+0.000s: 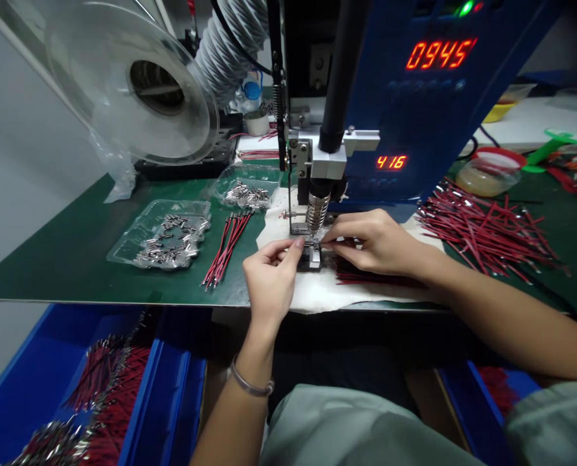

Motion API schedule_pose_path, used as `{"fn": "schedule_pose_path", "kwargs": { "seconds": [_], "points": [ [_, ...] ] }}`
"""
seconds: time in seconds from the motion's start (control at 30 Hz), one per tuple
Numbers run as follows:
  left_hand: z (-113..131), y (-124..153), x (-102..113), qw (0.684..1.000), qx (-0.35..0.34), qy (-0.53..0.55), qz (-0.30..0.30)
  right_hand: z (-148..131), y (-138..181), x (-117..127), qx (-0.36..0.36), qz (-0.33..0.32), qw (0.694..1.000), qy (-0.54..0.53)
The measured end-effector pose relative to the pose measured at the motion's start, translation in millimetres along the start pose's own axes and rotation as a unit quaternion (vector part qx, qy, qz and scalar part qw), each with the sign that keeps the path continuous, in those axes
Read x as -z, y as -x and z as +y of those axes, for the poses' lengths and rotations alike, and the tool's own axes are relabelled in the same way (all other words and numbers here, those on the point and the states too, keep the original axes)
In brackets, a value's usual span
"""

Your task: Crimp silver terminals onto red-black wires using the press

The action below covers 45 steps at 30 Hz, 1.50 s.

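Observation:
Under the tip of a soldering machine [318,210], a small metal fixture [312,257] sits between my two hands. My left hand [273,275] is closed in a pinch at the fixture's left side, thumb and index finger touching its upper part. From the right, my right hand [373,241] pinches at the same spot; what either pinch holds is too small and covered to make out. Below my right hand lies a bundle of red and black wires [380,279], partly hidden by it, on a white cloth [317,294].
Two clear trays of small metal connectors, the nearer tray [123,249] and the farther tray [220,184], stand left beside a few finished wires [227,249]. A large wire pile [487,226] lies right. A clear reel [89,71] hangs upper left; blue bins [171,388] sit below the table.

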State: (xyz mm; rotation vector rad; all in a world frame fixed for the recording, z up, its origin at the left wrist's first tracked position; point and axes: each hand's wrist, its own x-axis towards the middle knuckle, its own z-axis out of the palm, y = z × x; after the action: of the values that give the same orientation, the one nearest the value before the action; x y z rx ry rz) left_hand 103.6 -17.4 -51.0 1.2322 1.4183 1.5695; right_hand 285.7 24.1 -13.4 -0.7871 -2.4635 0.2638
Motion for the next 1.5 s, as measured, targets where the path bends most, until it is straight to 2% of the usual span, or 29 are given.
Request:
{"fn": "schedule_pose_path", "kwargs": {
  "seconds": [1.5],
  "points": [
    [-0.9, 1.4, 1.2, 1.0, -0.01, -0.003, -0.008, -0.9, 0.5, 0.9, -0.008, 0.005, 1.0, 0.001]
  ]
}}
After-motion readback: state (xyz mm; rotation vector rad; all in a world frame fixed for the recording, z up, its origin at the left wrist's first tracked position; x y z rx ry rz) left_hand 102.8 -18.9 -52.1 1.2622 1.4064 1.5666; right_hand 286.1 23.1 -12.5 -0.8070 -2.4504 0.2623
